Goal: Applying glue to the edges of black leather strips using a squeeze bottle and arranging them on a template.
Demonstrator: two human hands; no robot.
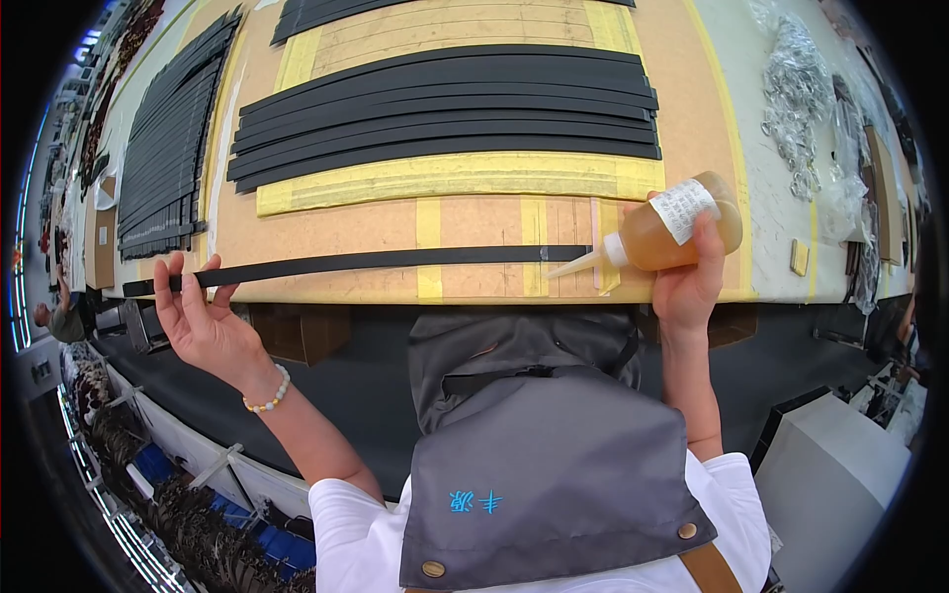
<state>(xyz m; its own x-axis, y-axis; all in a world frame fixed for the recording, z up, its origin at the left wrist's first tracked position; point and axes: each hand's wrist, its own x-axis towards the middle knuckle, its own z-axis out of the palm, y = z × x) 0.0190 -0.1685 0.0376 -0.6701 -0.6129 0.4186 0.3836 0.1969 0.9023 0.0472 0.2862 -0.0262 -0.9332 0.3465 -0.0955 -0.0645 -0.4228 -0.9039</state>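
My left hand [211, 326] pinches the left end of a long black strip [385, 259] between thumb and fingers, near the front edge of the work table. The strip's right end lies on the board over yellow tape. In my right hand [689, 285] is a translucent squeeze bottle [660, 230] of amber liquid with a white label that bears writing. Its pale pointed nozzle points left and down, close by the strip's right end; whether it touches cannot be told. Behind lies a row of black strips [445, 111] on the board [489, 219].
More black strips [167, 141] are stacked at the left, with others at the top. A cardboard box [100, 244] stands far left. At the right lie clear plastic bags [797, 96] and a small yellow block [799, 257]. A person [63, 315] is at the far left.
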